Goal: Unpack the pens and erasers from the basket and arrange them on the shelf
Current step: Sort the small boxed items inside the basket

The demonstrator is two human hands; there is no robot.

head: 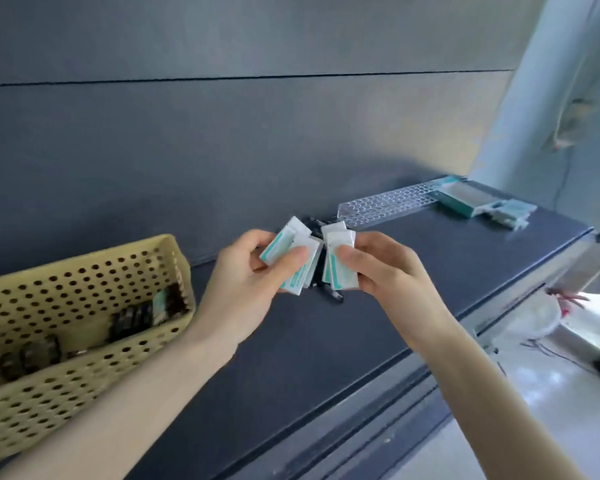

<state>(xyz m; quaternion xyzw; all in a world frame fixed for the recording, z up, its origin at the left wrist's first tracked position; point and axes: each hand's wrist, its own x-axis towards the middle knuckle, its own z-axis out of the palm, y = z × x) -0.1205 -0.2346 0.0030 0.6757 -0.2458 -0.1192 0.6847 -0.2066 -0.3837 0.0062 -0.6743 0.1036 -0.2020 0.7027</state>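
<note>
So both hands are up over the dark shelf [326,358], about mid-way along it; the left hand [243,275] pinches a small fan of erasers [284,242], thumb on top and fingers curled underneath; the right hand [385,268] grips a second bunch of erasers [340,239] the same way, thumb pressed on the front one. All of them are white with teal wrappers; the two bunches are nearly touching in the middle, held just above the shelf, not resting on it.

Right behind and below the hands there's a little heap of black stuff [333,294] lying on the shelf; too blurry, can't tell what it is.

The yellow holey basket [66,386] sits at the left end of the shelf against the grey back panel [222,133]; some dark bits [132,318] are in it, plus something teal at its far end.

Further right, a clear perforated divider [385,204] stands on the shelf; at its far end is a teal box [459,199] with more white pieces [506,213] just beside it.
</note>
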